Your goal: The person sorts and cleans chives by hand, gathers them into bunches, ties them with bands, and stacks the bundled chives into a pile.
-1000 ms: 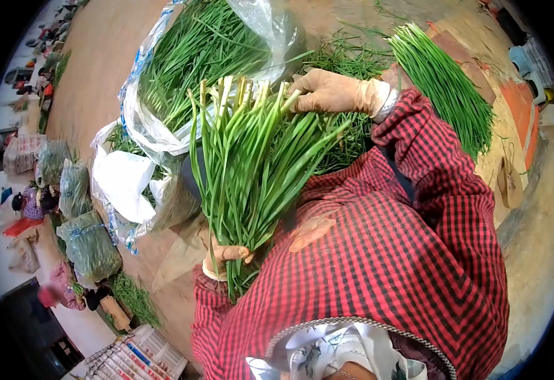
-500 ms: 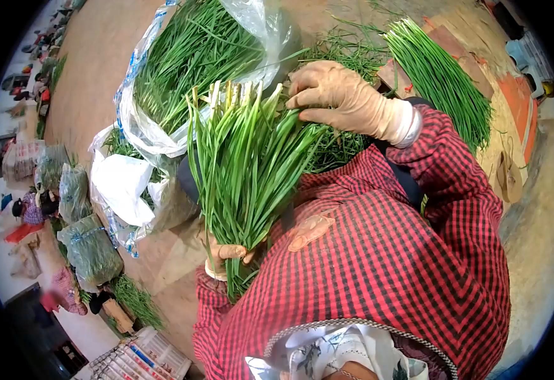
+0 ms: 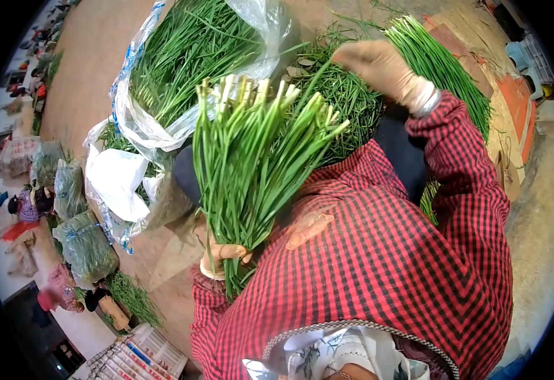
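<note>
My left hand, in a pale glove, is closed around the leafy lower end of a bunch of garlic chives. The pale cut ends of the bunch fan out upward, away from me. My right hand, also gloved and slightly blurred, is above and to the right of the bunch. Its fingertips pinch a thin green chive blade that slants down toward the cut ends. Under this hand lies a heap of loose trimmed leaves.
An open plastic bag full of chives stands at the upper left. At the upper right, a neat chive bundle lies on a board. Packed bags, a crate and other people are along the left.
My right hand has moved up and right, away from the bunch, with a blade stretched from its fingers. The bunch's cut ends have spread to the right. My left hand stays nearly in place.
</note>
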Demonstrator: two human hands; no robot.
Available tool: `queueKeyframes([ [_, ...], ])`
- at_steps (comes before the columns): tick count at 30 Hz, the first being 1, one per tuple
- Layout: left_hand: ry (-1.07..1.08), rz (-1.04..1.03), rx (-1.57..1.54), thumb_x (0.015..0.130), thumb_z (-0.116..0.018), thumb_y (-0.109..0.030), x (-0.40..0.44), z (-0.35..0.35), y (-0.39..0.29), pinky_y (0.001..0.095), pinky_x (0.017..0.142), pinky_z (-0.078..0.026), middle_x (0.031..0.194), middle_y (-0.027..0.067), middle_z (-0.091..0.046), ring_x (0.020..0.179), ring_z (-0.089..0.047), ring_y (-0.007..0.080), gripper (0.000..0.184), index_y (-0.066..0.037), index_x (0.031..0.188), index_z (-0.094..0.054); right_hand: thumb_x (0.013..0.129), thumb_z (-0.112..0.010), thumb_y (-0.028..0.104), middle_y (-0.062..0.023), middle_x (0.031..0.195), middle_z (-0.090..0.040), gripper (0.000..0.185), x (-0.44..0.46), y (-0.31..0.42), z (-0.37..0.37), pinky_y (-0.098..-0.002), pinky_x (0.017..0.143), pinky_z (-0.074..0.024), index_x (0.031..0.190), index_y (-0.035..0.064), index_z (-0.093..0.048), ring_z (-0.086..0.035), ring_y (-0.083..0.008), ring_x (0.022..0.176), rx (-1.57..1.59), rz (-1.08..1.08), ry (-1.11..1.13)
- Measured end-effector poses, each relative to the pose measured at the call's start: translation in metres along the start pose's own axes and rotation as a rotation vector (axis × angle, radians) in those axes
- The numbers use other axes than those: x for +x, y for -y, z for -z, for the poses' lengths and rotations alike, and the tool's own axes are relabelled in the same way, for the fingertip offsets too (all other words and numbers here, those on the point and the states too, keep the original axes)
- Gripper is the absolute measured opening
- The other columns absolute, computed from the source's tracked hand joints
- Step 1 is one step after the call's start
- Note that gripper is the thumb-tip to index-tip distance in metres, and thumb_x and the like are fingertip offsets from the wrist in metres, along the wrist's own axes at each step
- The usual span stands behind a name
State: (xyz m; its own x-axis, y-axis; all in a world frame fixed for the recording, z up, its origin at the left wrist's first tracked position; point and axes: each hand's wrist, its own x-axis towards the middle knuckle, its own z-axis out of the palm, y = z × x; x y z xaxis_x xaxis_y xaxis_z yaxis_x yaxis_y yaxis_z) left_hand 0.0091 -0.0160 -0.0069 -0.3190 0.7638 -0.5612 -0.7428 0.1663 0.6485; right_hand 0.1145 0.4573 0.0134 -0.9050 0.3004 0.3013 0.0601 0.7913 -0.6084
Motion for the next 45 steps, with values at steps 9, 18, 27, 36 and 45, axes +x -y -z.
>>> queueKeyframes([
  [9, -0.072, 0.077, -0.077, 0.072, -0.068, 0.010, 0.010, -0.006, -0.009, 0.0333, 0.052, -0.047, 0.096, 0.0187, -0.062, 0.064, -0.057, 0.0229, 0.057, 0.003, 0.125, -0.047, 0.088, -0.065, 0.039, -0.0135, 0.102, -0.067, 0.039, -0.003, 0.038, -0.025, -0.0344, 0.080, -0.0506, 0.104, 0.0036, -0.069, -0.063, -0.0258, 0.090, 0.063, -0.262, 0.566],
  [18, -0.002, -0.093, -0.010, 0.075, -0.069, -0.004, 0.013, -0.014, -0.002, 0.0287, 0.046, -0.043, 0.103, 0.0259, -0.064, 0.054, -0.054, 0.0209, 0.050, 0.011, 0.119, -0.052, 0.088, -0.065, 0.022, -0.0105, 0.082, -0.064, 0.020, -0.014, 0.017, -0.041, -0.0342, 0.068, -0.0494, 0.091, 0.0029, -0.068, -0.061, -0.0246, 0.074, 0.127, 0.071, 0.344],
  [27, -0.120, 0.126, -0.086, 0.074, -0.067, 0.009, 0.007, -0.014, -0.008, 0.0354, 0.055, -0.045, 0.079, 0.0162, -0.062, 0.064, -0.056, 0.0244, 0.053, 0.008, 0.124, -0.048, 0.088, -0.060, 0.036, -0.0118, 0.102, -0.070, 0.036, -0.011, -0.046, 0.000, -0.0374, 0.081, -0.0503, 0.107, 0.0058, -0.069, -0.066, -0.0270, 0.090, -0.325, -0.503, -0.014],
  [36, -0.122, 0.057, 0.012, 0.082, -0.070, 0.003, -0.014, 0.027, 0.015, 0.0358, 0.057, -0.046, 0.091, 0.0188, -0.060, 0.069, -0.058, 0.0239, 0.053, 0.008, 0.126, -0.041, 0.092, -0.061, 0.037, -0.0030, 0.086, -0.066, 0.044, 0.001, -0.036, 0.012, -0.0216, 0.056, -0.0473, 0.123, 0.0061, -0.059, -0.058, -0.0071, 0.063, 0.534, -0.677, -0.137],
  [45, -0.099, -0.039, 0.009, 0.079, -0.067, 0.010, -0.004, -0.022, -0.005, 0.0344, 0.054, -0.048, 0.103, 0.0230, -0.062, 0.069, -0.059, 0.0235, 0.061, 0.000, 0.133, -0.040, 0.088, -0.064, 0.022, -0.0043, 0.069, -0.060, 0.018, 0.000, 0.044, -0.092, -0.0303, 0.060, -0.0483, 0.100, 0.0086, -0.063, -0.056, -0.0154, 0.061, 0.443, -0.179, 0.149],
])
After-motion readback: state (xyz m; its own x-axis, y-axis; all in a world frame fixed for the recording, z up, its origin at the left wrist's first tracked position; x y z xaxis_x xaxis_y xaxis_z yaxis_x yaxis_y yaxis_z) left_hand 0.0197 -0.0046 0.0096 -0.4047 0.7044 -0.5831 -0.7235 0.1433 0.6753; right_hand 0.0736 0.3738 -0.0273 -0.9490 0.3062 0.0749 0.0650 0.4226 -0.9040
